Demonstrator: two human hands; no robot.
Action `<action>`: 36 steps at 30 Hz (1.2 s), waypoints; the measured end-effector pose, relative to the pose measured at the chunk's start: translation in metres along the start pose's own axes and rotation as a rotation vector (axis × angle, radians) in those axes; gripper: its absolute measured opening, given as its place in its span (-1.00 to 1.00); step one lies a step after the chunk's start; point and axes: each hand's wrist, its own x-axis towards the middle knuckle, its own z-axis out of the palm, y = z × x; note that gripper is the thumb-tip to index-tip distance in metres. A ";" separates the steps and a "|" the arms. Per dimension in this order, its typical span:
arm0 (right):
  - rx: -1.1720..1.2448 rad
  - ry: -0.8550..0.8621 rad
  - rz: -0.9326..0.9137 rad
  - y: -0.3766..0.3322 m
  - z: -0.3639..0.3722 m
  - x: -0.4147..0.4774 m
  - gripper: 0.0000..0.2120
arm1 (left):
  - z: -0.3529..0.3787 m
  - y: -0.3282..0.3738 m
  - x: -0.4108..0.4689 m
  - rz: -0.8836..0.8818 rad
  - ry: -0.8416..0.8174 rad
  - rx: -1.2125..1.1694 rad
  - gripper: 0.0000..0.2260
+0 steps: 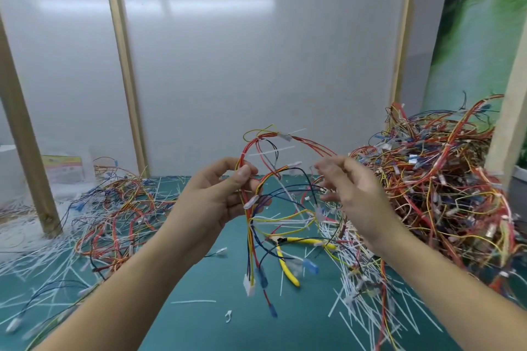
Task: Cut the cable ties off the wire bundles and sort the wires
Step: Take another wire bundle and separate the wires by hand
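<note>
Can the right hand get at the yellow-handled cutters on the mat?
Probably yes. The right hand looks empty and the yellow-handled cutters lie on the green mat just below; only wires dangling from the multicoloured wire bundle in the left hand hang over them.

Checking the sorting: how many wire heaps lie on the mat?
2: a low wire heap on the left, a tall wire heap on the right; others may lie outside the frame.

Red-yellow wire bundle [248,148] looped upright, white cable ties [271,149] attached, tangled heap [427,179] right
</note>
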 end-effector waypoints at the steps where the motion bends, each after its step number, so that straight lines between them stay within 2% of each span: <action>1: -0.071 0.078 -0.140 -0.002 0.001 -0.004 -0.69 | 0.001 0.001 0.000 0.009 0.003 0.003 -0.87; 2: -0.131 0.092 -0.261 -0.004 0.003 -0.008 -0.77 | 0.002 0.002 0.000 0.016 0.005 0.004 -0.86; 4: -0.277 0.039 -0.404 -0.008 0.008 -0.014 -0.82 | 0.005 0.003 -0.001 0.028 0.008 0.001 -0.84; 6: -0.419 0.034 -0.475 -0.013 0.011 -0.018 -0.84 | 0.006 0.003 -0.001 0.035 0.016 0.003 -0.84; 9: -0.461 0.145 -0.543 -0.019 0.010 -0.022 -0.82 | 0.009 0.002 -0.003 0.049 0.039 0.001 -0.86; 11: -0.509 0.120 -0.551 -0.021 0.010 -0.024 -0.84 | 0.011 -0.001 -0.005 0.084 0.057 0.031 -0.85; 14: -0.643 -0.012 -0.468 -0.020 0.018 -0.022 -0.89 | 0.015 -0.004 -0.009 0.124 0.090 0.125 -0.85; 18: -0.419 -0.117 -0.355 -0.017 0.022 -0.022 -0.90 | 0.026 -0.010 -0.013 0.147 0.177 0.218 -0.87; 21: -0.403 -0.146 -0.349 -0.015 0.024 -0.023 -0.87 | 0.031 -0.019 -0.013 0.128 0.264 0.331 -0.86; 24: -0.447 -0.164 -0.378 -0.013 0.026 -0.025 -0.86 | 0.031 -0.021 -0.006 0.009 0.279 0.266 -0.92; 28: -0.470 -0.190 -0.379 -0.009 0.023 -0.026 -0.87 | 0.026 -0.018 -0.001 -0.129 0.156 0.153 -0.82; 31: -0.481 -0.196 -0.390 -0.008 0.021 -0.025 -0.87 | 0.023 -0.019 0.000 -0.138 0.102 0.097 -0.86; 36: -0.532 -0.197 -0.413 -0.008 0.020 -0.025 -0.91 | 0.027 -0.023 -0.005 -0.061 0.067 -0.199 -0.84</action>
